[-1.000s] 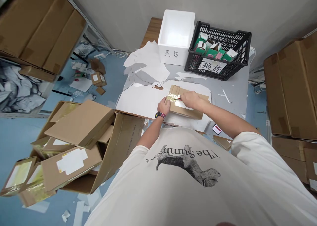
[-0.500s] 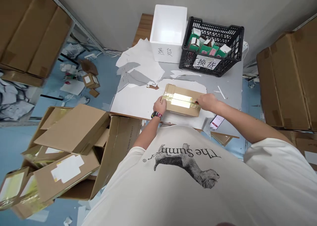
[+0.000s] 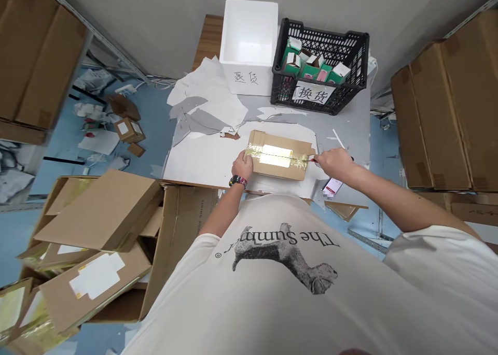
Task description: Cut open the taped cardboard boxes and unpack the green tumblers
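Since the earlier frame, the right hand (image 3: 335,163) has been travelling rightward along the box, and I'm now watching it work at the far end, well apart from the left hand (image 3: 243,166). It is pinching a slim red-tipped tool (image 3: 313,160) in a narrow grip, though I can't tell from the head camera exactly what the tool is. Its tip is sitting at the right edge of the flat brown cardboard box (image 3: 280,155), which suggests it has crossed almost the whole length of the band of clear tape (image 3: 276,155) running over a glossy white label. The left hand is staying open and pressing down on the box's left end, steadying it. The box is lying on a white cardboard sheet (image 3: 202,158) on the grey table (image 3: 350,132), just beyond the person's chest. Farther up the table, a white polystyrene foam box (image 3: 249,39) is standing beside a black plastic crate (image 3: 322,33), and a smartphone (image 3: 332,186) is lying near the table's front edge, just below the right forearm.
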The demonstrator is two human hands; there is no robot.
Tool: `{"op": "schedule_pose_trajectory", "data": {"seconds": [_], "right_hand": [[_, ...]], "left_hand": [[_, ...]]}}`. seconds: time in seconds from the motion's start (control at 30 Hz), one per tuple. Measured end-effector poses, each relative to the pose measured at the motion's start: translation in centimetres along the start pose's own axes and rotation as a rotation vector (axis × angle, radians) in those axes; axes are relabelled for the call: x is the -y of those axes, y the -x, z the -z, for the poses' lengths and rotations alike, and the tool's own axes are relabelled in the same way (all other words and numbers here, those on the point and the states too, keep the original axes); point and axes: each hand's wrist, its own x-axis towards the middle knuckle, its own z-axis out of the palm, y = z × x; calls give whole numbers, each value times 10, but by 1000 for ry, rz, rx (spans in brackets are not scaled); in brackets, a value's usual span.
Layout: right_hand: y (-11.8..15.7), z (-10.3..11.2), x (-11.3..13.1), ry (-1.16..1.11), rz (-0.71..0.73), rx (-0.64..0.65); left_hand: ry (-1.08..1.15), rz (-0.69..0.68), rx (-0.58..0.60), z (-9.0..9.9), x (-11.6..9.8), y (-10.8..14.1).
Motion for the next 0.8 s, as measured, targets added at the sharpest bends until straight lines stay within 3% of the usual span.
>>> {"op": "schedule_pose_trajectory", "data": {"seconds": [0.5, 0.8], "right_hand": [[16, -33, -19, -84, 0, -42], [50, -60, -22, -240, -74, -24]], "left_hand": [[-40, -34, 6, 2, 4, -1], [-35, -100, 51, 1, 2, 2]]}}
